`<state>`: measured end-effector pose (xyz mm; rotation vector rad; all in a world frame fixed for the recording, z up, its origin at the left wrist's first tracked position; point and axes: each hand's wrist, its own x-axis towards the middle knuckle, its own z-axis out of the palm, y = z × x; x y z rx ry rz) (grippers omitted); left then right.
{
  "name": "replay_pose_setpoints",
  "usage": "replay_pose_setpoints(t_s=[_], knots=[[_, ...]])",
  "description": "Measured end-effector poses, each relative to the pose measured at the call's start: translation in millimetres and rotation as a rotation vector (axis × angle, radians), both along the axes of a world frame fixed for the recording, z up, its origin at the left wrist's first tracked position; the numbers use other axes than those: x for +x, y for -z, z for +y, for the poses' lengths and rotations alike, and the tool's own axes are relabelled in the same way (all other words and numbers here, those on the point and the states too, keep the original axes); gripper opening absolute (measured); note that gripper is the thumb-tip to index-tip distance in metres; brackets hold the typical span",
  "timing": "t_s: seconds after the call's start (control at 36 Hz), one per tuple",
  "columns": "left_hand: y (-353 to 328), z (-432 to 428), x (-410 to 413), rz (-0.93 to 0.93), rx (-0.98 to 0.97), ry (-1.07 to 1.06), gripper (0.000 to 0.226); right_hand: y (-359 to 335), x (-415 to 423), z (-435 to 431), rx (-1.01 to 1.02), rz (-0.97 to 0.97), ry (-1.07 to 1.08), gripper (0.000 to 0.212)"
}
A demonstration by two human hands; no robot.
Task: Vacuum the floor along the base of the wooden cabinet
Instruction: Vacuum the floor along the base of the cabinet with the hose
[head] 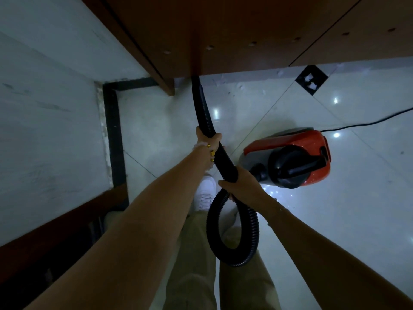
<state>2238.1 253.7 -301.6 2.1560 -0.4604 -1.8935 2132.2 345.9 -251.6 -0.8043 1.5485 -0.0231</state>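
A black ribbed vacuum hose [232,233] loops down past my legs and runs forward into a narrow black nozzle [199,97]. The nozzle tip touches the floor right at the base of the wooden cabinet [234,30], near its left corner. My left hand [207,139] grips the hose further forward. My right hand [240,184] holds it closer to me, where it bends. The red and black vacuum body [292,157] sits on the white tiled floor [335,209] to the right.
White scraps of debris [310,82] lie on the floor along the cabinet base, some on a black diamond tile. A black power cord [368,123] trails off right. A pale wall [44,119] with dark skirting [114,135] stands left. My white shoe [206,193] is below the hose.
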Motion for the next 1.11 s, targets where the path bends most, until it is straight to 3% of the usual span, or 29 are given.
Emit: replay_pose_setpoints(t_s=[0.61, 0.78, 0.97, 1.11], knots=[[16.6, -47.9, 28.3, 0.007, -0.095, -0.015, 0.053, 19.0, 23.3, -49.8, -0.091, -0.085, -0.031, 0.018], [21.2, -53.6, 36.9, 0.001, -0.109, -0.053, 0.045, 25.0, 28.2, -57.3, -0.054, -0.106, -0.001, 0.035], [8.3, -33.0, 33.1, 0.08, -0.073, -0.073, 0.057, 17.1, 24.3, -36.6, -0.019, -0.13, 0.08, 0.036], [0.5, -14.4, 25.2, 0.089, -0.046, -0.084, 0.047, 10.5, 20.2, -16.2, 0.021, -0.107, 0.133, 0.045]])
